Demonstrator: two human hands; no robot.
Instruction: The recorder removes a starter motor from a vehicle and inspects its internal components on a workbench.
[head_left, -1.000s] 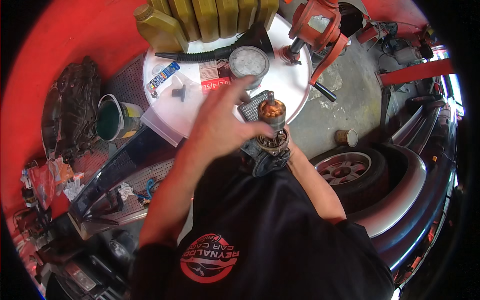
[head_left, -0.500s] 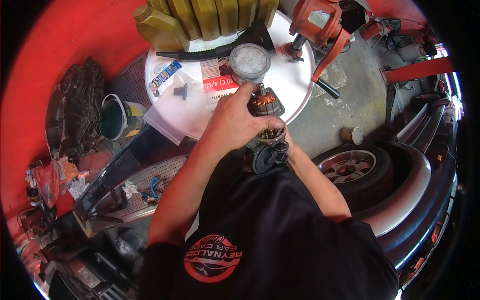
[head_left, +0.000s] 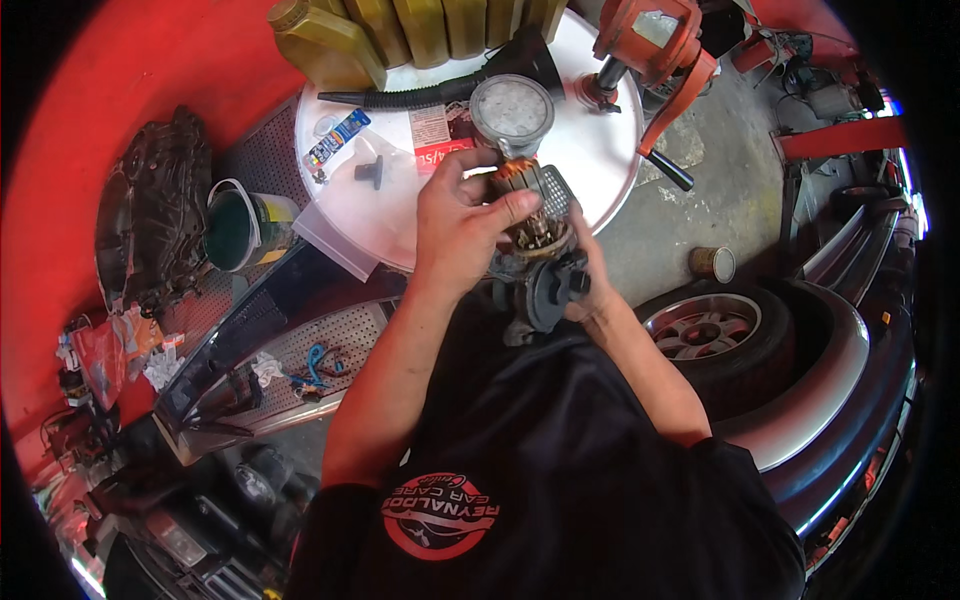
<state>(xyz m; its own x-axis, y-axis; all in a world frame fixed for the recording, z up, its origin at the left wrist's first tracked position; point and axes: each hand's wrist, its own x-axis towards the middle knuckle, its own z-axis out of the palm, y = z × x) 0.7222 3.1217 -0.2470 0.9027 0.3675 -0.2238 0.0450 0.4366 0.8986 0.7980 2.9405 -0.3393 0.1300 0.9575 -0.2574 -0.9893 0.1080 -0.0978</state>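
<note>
My left hand (head_left: pixel 455 220) is closed around a motor armature (head_left: pixel 522 180), its thumb lying across the near side. Copper windings show at the armature's far end, and its lower end points into a dark motor housing (head_left: pixel 545 295). Brush parts are visible inside the housing's open top. My right hand (head_left: pixel 592 275) grips the housing from the right, its fingers mostly hidden behind it. Both pieces are held in front of my black shirt, near the edge of a round white table (head_left: pixel 400 225). Just beyond the armature stands a clear round container (head_left: pixel 512 108) with a pale top.
On the table are a black funnel with a ribbed hose (head_left: pixel 440 95), a blue packet (head_left: pixel 338 138), a small dark part (head_left: pixel 370 172) on plastic, yellow jugs (head_left: pixel 330 50) and a red hand-crank pump (head_left: pixel 650 45). A bucket (head_left: pixel 235 235) stands left, a wheel (head_left: pixel 705 330) right.
My left thumb and fingers have shifted up along the armature, exposing more of the brush area. The housing has turned slightly and moved right. The whole view has shifted a little.
</note>
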